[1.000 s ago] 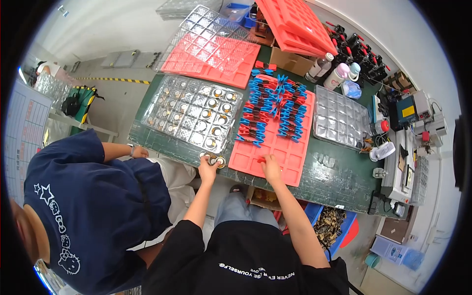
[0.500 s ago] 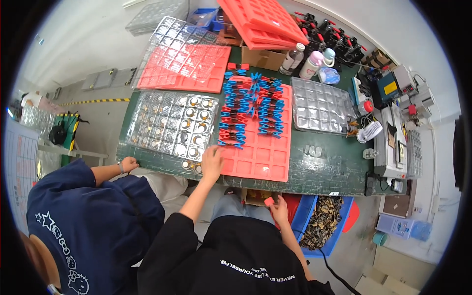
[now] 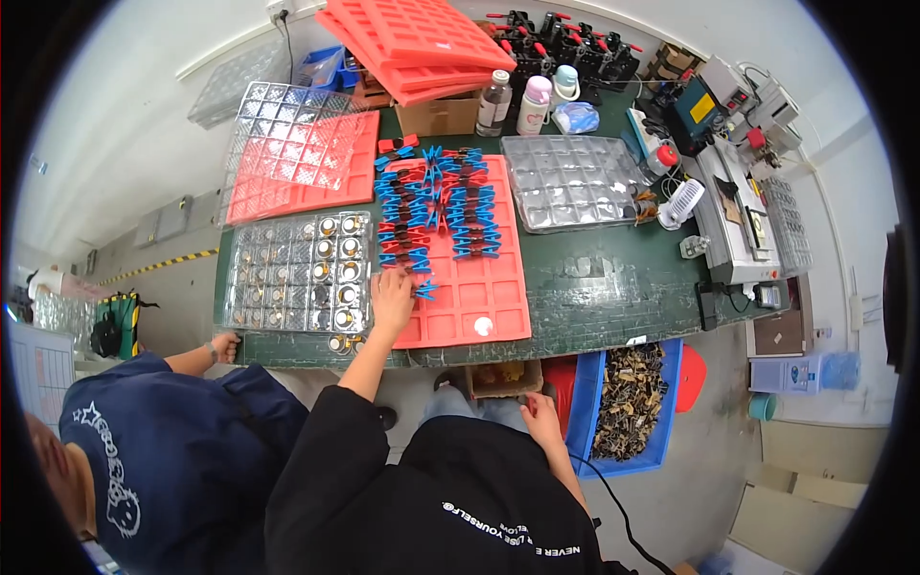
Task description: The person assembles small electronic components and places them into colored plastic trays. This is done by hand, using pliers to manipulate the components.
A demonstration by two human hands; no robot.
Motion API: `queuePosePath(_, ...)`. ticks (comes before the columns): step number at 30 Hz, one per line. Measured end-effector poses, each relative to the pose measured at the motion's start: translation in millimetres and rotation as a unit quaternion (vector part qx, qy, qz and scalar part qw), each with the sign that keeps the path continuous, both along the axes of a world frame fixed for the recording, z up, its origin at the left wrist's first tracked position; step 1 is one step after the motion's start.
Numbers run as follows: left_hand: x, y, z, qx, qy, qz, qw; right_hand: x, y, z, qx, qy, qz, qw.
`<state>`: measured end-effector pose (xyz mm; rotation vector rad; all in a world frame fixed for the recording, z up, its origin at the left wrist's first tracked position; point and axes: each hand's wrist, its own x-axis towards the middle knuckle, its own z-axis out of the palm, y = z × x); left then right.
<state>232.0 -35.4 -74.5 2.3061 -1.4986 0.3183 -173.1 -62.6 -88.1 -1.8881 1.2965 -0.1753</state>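
Note:
On the table in front of me lies a red foam tray [image 3: 479,295] with square pockets. Two columns of blue-and-red spring clips [image 3: 473,222], with dark parts between them, lie on its far part. My left hand [image 3: 391,305] is at the near end of the left column, fingers closed round a blue clip [image 3: 425,289] that sticks out to their right. My right hand [image 3: 540,419] is low by my lap, just below the table edge, beside an open cardboard box [image 3: 500,388]. Its fingers are curled together; anything in them is too small to make out.
Left of the foam tray sits a clear tray of round metal parts [image 3: 299,273]. Clear blister trays [image 3: 575,182], bottles [image 3: 494,103] and stacked foam sheets [image 3: 422,43] lie farther back. A blue bin of small metal pieces [image 3: 628,402] stands at lower right. A co-worker [image 3: 182,450] sits at left.
My view has swung, so the table appears farther left. My left hand has closed on a blue clip by the left column. The red piece in my right hand no longer shows.

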Motion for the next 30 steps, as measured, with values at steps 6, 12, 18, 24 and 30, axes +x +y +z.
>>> queuePosePath(6,-99,16,20,-0.124,0.675,0.031,0.726,59,-23,76,0.070,-0.140,0.044,0.987)
queuePosePath(12,-197,33,61,-0.070,0.829,-0.033,0.554,101,-72,145,-0.062,-0.186,0.084,0.977)
queuePosePath(18,-221,33,76,0.024,0.766,-0.126,0.629,96,-81,166,-0.071,0.067,0.235,0.967)
queuePosePath(24,-226,24,99,0.096,0.739,-0.140,0.652,81,-72,154,-0.148,0.017,0.202,0.968)
queuePosePath(30,-226,34,80,0.062,0.786,-0.051,0.614,51,-80,139,-0.192,-0.051,-0.018,0.980)
